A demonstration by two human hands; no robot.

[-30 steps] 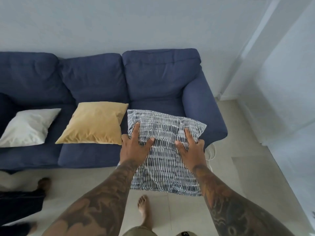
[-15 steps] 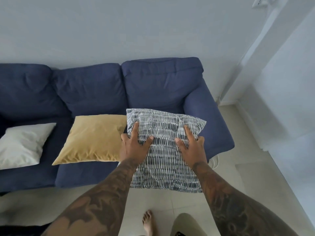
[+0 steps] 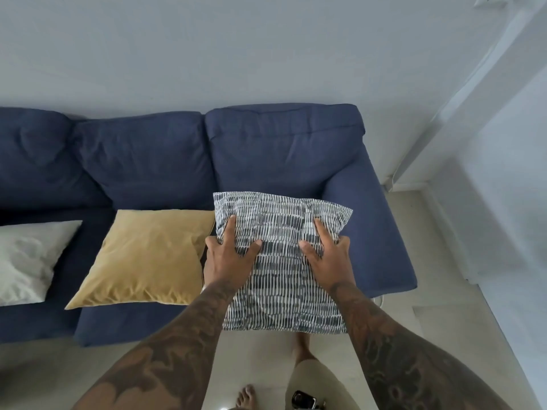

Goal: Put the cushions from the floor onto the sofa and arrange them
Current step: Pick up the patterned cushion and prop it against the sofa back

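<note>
over the navy fabric sofa (image 3: 370, 208), both hands' grip (left hand (image 3: 229, 260), right hand (image 3: 328, 258)) clasps a square, dash-patterned cushion (image 3: 281, 285).

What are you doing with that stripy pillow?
A person is putting cushions on the blue sofa. Both hands, left hand and right hand, grip the sides of the patterned cushion and hold it over the seat at the right end. A yellow cushion and a white cushion already lie on the seat.
</note>
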